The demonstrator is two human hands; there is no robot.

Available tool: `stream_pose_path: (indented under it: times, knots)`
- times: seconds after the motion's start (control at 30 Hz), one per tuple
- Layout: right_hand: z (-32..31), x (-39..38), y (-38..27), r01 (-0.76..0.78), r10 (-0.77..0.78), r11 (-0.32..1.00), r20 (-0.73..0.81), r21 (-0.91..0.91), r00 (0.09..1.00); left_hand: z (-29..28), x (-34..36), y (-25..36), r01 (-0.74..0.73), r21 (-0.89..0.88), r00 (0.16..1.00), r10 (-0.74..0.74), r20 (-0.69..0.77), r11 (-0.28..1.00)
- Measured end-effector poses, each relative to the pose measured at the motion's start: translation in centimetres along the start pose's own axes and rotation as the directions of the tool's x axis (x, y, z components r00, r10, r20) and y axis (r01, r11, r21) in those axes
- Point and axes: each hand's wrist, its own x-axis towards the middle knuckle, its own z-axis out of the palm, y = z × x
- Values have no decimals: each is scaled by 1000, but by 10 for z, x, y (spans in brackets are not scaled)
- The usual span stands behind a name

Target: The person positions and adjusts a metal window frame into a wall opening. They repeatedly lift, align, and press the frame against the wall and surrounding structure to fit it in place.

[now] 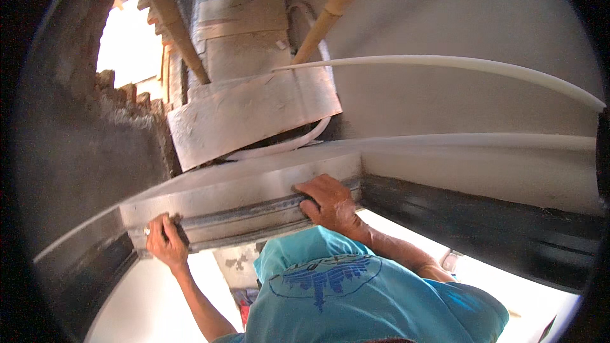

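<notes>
A pale, dusty ledge (241,184) with a stepped, dark-grooved front face crosses in front of my body. My left hand (166,241) is closed on its front face near the left corner, fingers bent, with a ring on one finger. Near the right corner, my right hand (330,206) presses on the same edge, fingers curled and thumb below them. What lies under the palms is hidden. Below the ledge is my teal shirt (311,279) with a dark blue print.
Beyond the ledge stands a pale board (254,114), tilted, with stacked panels (244,38) behind it. Two bamboo poles (340,6) slant down to it. A white pipe (457,60) runs right. At left, a jagged brick opening (130,98) lets in light.
</notes>
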Motion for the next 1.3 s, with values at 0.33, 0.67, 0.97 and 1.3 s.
stream_pose_path:
  times: [0.33, 0.67, 0.97, 1.3]
  knots:
    - [2, -3, 6, -3, 3, 1000, 36, 10, 999, -1, 2, 2, 39, -2, 999, -39, 2, 999]
    - [4, -4, 5, -3, 3, 999, -6, 44, 1000, -1, 2, 2, 43, 0, 999, -43, -2, 999]
    - [6, -3, 7, 38, -36, 998, -38, 46, 999, -1, 2, 0, 24, 13, 1000, -24, -4, 1000]
    - [0, -1, 1, -21, 20, 1000, 30, 16, 999, -3, 4, 6, 45, 27, 999, -46, 1, 999]
